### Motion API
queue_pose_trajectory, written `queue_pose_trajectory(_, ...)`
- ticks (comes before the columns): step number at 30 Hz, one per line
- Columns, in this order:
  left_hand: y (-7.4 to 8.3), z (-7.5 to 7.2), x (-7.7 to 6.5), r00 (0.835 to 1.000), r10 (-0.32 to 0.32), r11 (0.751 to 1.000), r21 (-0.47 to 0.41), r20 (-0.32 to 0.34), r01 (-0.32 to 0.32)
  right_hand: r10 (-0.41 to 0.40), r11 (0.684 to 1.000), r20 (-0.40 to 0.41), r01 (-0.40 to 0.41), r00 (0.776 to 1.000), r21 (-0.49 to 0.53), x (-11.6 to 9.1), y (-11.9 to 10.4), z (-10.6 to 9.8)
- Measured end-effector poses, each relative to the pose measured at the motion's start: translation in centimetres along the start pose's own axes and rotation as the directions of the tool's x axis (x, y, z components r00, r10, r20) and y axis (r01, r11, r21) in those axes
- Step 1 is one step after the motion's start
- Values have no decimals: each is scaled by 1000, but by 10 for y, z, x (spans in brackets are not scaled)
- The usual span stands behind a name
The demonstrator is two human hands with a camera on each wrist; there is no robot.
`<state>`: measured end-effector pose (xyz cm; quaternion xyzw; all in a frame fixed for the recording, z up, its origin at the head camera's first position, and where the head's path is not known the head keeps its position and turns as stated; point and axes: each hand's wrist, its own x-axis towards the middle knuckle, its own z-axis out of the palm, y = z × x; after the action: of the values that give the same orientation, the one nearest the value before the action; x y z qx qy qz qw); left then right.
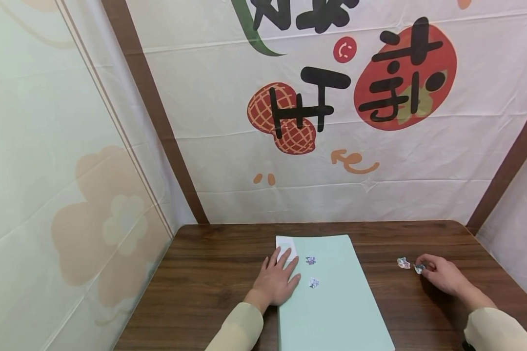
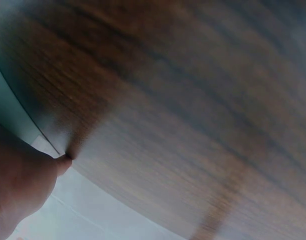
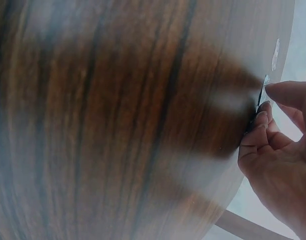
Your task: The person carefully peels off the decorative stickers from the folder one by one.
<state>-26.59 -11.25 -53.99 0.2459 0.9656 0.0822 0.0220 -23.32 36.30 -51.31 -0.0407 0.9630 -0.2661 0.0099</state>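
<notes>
My left hand (image 1: 275, 282) lies spread on the left edge of a mint-green folder (image 1: 329, 312), fingers straight over a white label (image 1: 285, 242) at its top left corner. Two small purple-and-white stickers, an upper sticker (image 1: 311, 260) and a lower sticker (image 1: 314, 282), lie on the folder beside that hand. To the right, my right hand (image 1: 443, 275) pinches a small bluish sticker (image 1: 419, 268) between thumb and fingers, close over the table. The right wrist view shows the pinched sticker (image 3: 263, 90) edge-on at the fingertips. Another loose sticker (image 1: 403, 263) lies just left of it.
A dark wood-grain table (image 1: 219, 273) carries everything. Behind it hangs a white printed cloth (image 1: 228, 146) with bold black characters and red drawings. A pale curtain (image 1: 35, 195) with a flower print borders the left side.
</notes>
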Motion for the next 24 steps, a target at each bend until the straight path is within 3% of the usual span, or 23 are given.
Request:
queue_pose_trajectory(18, 1, -2, 0, 1000, -7, 1000, 0, 9, 7, 36, 999, -93, -38, 995, -27, 1, 5, 1)
queue_pose_trajectory(24, 2, -3, 0, 1000, -11, 1000, 3, 12, 11, 63, 998, -81, -66, 995, -25, 1, 5, 0)
